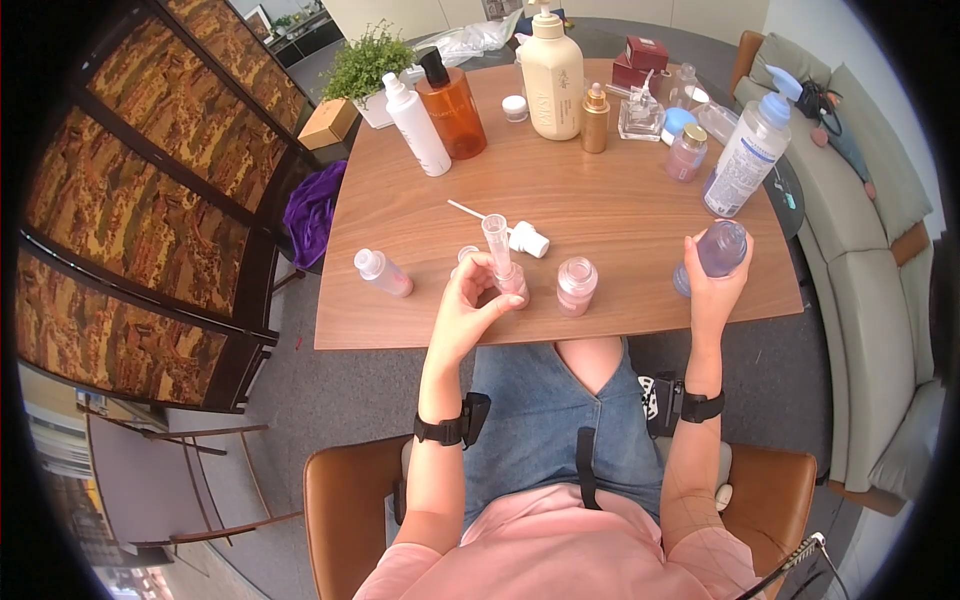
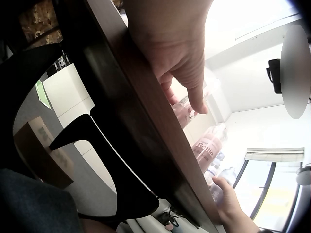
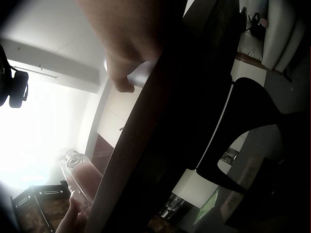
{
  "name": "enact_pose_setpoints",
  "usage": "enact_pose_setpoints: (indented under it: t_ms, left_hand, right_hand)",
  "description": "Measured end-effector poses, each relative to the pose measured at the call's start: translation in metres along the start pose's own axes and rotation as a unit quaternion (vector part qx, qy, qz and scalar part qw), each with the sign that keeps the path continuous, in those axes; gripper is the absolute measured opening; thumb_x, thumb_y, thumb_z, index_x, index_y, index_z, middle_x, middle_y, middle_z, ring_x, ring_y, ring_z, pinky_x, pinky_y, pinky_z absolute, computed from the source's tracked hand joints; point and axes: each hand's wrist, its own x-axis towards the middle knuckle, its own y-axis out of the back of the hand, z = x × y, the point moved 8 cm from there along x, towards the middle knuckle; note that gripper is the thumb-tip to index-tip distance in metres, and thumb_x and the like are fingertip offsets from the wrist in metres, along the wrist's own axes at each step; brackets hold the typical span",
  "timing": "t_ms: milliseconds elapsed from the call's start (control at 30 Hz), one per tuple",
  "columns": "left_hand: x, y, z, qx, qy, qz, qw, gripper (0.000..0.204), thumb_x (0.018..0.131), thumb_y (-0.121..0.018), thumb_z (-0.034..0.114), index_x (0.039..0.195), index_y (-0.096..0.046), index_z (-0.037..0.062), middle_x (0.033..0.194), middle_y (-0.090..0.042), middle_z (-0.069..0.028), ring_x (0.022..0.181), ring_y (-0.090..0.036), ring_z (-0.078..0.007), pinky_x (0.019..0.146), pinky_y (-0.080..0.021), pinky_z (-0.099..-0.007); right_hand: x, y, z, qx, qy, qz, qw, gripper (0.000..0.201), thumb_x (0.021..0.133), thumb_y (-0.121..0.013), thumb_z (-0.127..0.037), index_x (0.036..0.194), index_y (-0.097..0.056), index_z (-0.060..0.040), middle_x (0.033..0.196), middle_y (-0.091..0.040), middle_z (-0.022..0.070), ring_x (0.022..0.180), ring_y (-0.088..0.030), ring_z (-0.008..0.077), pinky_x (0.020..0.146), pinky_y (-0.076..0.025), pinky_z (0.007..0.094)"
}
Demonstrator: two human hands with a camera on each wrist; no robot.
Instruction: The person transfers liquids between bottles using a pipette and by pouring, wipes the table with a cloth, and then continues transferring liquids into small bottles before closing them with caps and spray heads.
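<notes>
In the head view my left hand (image 1: 468, 308) holds a small pink bottle (image 1: 517, 290) near the table's front edge, thumb on one side and fingers on the other. A clear plastic funnel (image 1: 496, 236) stands upright at the bottle's top. To its right is an uncapped pink bottle (image 1: 577, 287), its label partly readable in the left wrist view, where the same bottle (image 2: 209, 148) appears. My right hand (image 1: 712, 290) grips a translucent purple bottle (image 1: 724, 248) at the right side. A bluish round piece (image 1: 682, 281) shows beside that hand. Behind the funnel lies a white spray head (image 1: 529, 240) with its thin tube.
A small spray bottle (image 1: 383, 273) stands at the left. Farther back are a white bottle (image 1: 418, 128), an amber bottle (image 1: 455, 115), a cream pump bottle (image 1: 550, 80) and a gold bottle (image 1: 594, 120). A tall blue-topped pump bottle (image 1: 745, 155) stands behind my right hand.
</notes>
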Motion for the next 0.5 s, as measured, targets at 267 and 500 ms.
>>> enact_pose_setpoints:
  t_ms: [267, 500]
  left_hand:
    - [0.0012, 0.0006, -0.0024, 0.001, -0.002, -0.002, 1.000, 0.042, 0.077, -0.077, 0.000, 0.107, -0.048, 0.0062, 0.102, -0.059, -0.0051, 0.099, -0.061, -0.0155, 0.092, -0.049, -0.0323]
    - [0.0018, 0.0015, -0.0039, 0.000, -0.007, -0.004, 1.000, 0.042, 0.077, -0.077, 0.001, 0.106, -0.048, 0.0066, 0.102, -0.058, -0.0043, 0.099, -0.060, -0.0154, 0.092, -0.048, -0.0324]
  right_hand:
    - [0.0005, 0.0015, 0.0031, -0.012, 0.005, 0.004, 1.000, 0.044, 0.079, -0.076, -0.005, 0.114, -0.051, -0.0018, 0.096, -0.059, 0.0052, 0.086, -0.059, 0.0126, 0.081, -0.048, 0.0280]
    - [-0.0002, -0.0004, 0.0008, 0.002, -0.008, -0.003, 1.000, 0.044, 0.079, -0.075, -0.003, 0.116, -0.050, -0.0018, 0.096, -0.059, 0.0053, 0.086, -0.060, 0.0125, 0.081, -0.048, 0.0279]
